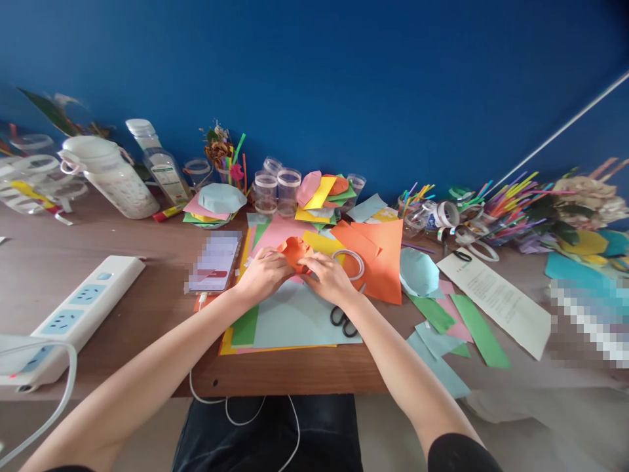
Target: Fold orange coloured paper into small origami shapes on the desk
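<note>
An orange paper piece [295, 249], curled and crinkled into a shallow cup shape, is held between both hands over the coloured sheets. My left hand [268, 270] grips its left side, fingers closed. On the right edge, my right hand [325, 274] pinches the paper. Underneath lies a stack of sheets with a light blue sheet [299, 321] on top. A white tape roll [354, 263] rests just right of my right hand. Black-handled scissors [344, 321] lie partly hidden beneath my right forearm.
At left are a phone [215, 262] on a cable and a power strip [83, 314]. Clear plastic cups [287, 190], a bottle [164, 172] and cut-paper stacks [216, 200] line the back. Right of the hands lie orange sheets [383, 255], green strips [479, 331] and a printed page [501, 305].
</note>
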Motion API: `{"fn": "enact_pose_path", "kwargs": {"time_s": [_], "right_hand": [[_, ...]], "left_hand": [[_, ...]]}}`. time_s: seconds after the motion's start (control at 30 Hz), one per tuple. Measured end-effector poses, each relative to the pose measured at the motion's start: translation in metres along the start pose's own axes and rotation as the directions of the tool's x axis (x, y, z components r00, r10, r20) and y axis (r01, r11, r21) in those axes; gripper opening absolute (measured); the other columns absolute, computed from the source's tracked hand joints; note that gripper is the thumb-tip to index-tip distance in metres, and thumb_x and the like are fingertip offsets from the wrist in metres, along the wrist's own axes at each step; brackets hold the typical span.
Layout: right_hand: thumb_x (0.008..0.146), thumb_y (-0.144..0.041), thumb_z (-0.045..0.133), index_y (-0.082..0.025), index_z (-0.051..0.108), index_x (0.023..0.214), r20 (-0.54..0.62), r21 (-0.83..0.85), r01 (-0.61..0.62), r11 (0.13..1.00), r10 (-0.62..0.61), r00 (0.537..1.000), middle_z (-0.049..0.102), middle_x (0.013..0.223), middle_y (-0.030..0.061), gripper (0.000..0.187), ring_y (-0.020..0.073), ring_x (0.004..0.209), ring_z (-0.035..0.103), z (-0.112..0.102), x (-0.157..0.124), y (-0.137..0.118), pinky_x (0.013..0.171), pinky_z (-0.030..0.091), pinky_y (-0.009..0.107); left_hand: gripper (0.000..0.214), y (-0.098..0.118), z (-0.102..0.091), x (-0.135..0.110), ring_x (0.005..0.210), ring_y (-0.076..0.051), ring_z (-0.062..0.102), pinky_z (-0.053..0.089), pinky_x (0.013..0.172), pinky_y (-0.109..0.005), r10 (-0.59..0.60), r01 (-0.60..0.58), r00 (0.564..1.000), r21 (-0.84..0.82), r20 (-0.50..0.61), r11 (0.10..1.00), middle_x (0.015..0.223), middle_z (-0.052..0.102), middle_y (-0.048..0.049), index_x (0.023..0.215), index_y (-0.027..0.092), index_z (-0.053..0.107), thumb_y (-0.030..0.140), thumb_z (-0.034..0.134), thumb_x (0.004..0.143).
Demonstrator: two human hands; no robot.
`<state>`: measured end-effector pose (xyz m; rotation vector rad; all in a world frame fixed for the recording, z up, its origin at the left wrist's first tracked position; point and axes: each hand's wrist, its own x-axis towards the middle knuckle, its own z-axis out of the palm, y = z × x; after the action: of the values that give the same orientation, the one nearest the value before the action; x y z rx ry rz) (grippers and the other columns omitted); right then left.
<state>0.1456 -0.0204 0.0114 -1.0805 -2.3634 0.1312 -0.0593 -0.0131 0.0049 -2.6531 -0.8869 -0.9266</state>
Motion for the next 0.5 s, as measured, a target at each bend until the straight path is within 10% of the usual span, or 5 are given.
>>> {"fn": "enact_pose_path", "kwargs": {"time_s": [0.5], "right_hand": [[0.086,-0.021,0.059,-0.019,0.061,0.110,0.102,-0.025,-0.001,1.000,0.004,0.995,0.061,0.088,0.0066,0.025,0.0193,0.091,0.055,-0.002,0.001,-0.006,0.090,0.038,0.035]], "left_hand": [[0.011,0.007,-0.014,0.005,0.083,-0.019,0.057,0.033,0.078,-0.035,-0.137,0.161,0.952,-0.066,0.273,0.985,0.078,0.065,-0.0024,0.081,0.020,0.063,0.026,0.056,0.088]]}}
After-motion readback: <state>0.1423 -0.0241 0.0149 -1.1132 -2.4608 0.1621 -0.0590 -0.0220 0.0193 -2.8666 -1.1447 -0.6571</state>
